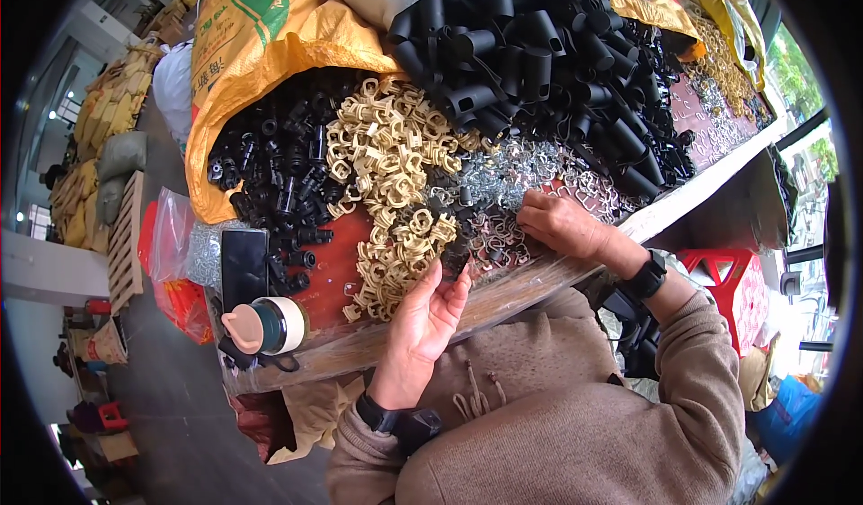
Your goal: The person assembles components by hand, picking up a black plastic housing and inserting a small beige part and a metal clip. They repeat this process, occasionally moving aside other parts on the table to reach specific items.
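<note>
My left hand is palm up at the table's front edge, beside the heap of cream plastic clips. Between its thumb and curled fingers is a small dark part, its shape unclear. My right hand bends down over a scatter of small bent metal hooks, its fingers pressed together. Whatever those fingertips pinch is hidden. Behind that hand lies a pile of small silvery metal pieces.
Black plastic tubes heap up at the back. Ribbed black fittings spill from an orange woven sack at left. A phone and a cream-lidded cup stand at the near left corner. A red stool is at right.
</note>
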Demonstrator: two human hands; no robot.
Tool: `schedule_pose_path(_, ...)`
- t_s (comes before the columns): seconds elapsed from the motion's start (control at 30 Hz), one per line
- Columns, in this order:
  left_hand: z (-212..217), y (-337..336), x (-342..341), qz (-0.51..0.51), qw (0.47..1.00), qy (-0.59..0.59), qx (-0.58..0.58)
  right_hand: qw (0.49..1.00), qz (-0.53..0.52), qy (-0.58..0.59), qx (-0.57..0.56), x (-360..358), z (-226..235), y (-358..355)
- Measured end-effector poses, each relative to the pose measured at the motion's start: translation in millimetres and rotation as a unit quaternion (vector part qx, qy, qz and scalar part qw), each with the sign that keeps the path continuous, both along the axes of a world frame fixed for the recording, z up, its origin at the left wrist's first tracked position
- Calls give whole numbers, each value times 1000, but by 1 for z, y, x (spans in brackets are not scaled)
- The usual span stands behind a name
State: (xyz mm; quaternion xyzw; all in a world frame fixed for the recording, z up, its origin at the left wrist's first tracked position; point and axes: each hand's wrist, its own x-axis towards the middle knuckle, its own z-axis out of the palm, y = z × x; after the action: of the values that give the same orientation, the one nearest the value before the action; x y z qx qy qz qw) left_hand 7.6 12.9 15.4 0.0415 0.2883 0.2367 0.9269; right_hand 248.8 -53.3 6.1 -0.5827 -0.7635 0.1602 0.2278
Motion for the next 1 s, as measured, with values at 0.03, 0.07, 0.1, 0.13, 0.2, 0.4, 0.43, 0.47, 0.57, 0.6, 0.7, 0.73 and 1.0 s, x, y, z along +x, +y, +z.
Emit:
schedule_pose_path(0.03,0,0,0,-5,1000,0,1,1000,6,-5,-2,0,1,1)
schedule_pose_path(0.07,0,0,0,-5,1000,-1,1,1000,12,-9,-5,0,1,1)
schedule_pose_path(0.1,0,-1,1,-8,1000,2,4,1000,12,-9,-4,0,1,1)
schedule_pose_path(0.13,0,-1,1,-10,1000,5,8,1000,11,-13,-5,0,1,2)
schedule_pose_path(0.2,0,-3,1,-13,1000,6,12,1000,11,-22,-7,0,1,2)
schedule_pose_path(0.4,-1,-7,0,-53,998,12,42,1000,-2,8,9,-8,8,-2)
schedule_pose_path(0.43,-1,-8,0,-58,997,11,49,999,-1,52,17,-11,15,-4)
schedule_pose_path(0.47,-1,-8,-1,-58,997,10,48,995,-1,95,25,-16,22,-6)
schedule_pose_path(0.57,0,-11,-1,-82,993,13,82,991,11,131,40,-39,43,-11)
schedule_pose_path(0.6,1,-12,0,-86,993,12,81,988,13,147,48,-45,47,-13)
schedule_pose_path(0.7,4,-16,2,-98,992,7,82,990,23,114,83,-62,52,-16)
schedule_pose_path(0.73,4,-16,3,-101,992,7,80,990,30,98,100,-64,52,-17)
schedule_pose_path(1.0,7,-21,1,-118,983,17,139,993,53,-4,105,-68,53,-17)
